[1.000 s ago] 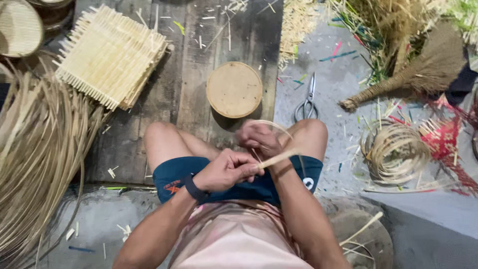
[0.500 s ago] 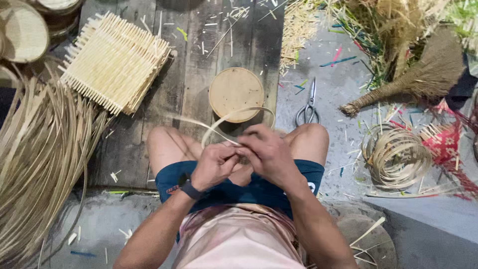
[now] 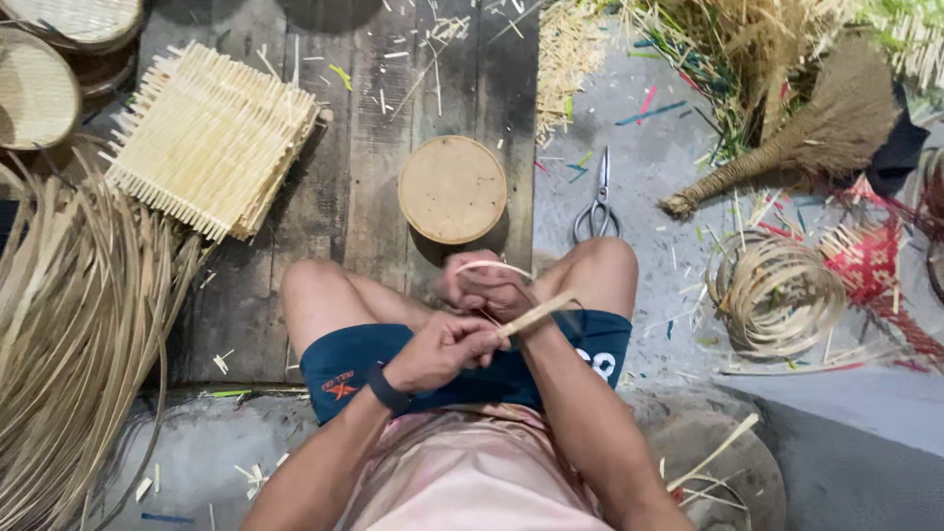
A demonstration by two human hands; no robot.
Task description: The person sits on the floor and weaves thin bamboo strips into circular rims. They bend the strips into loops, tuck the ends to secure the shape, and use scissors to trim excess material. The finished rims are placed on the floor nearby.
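Note:
I sit with bent knees over a plank floor. My left hand (image 3: 444, 349) is closed on one end of a thin pale bamboo strip (image 3: 536, 315) above my lap. My right hand (image 3: 482, 287), just beyond it between my knees, grips the same strip where it curls into a small loop (image 3: 492, 265). The two hands touch each other. A dark band sits on my left wrist. A round pale wooden block (image 3: 452, 189) stands on the planks just ahead of my knees.
A stack of square woven bamboo mats (image 3: 211, 138) lies at the left. Long bamboo strips (image 3: 59, 334) fan out at far left. Scissors (image 3: 597, 208) lie on the grey floor, with a coil of strips (image 3: 772, 290), a hand broom (image 3: 787, 147) and red woven pieces (image 3: 870, 261) to the right.
The wide loop of strip held up over the block half a second ago has been drawn down into a small curl. Both hands have dropped back toward my lap.

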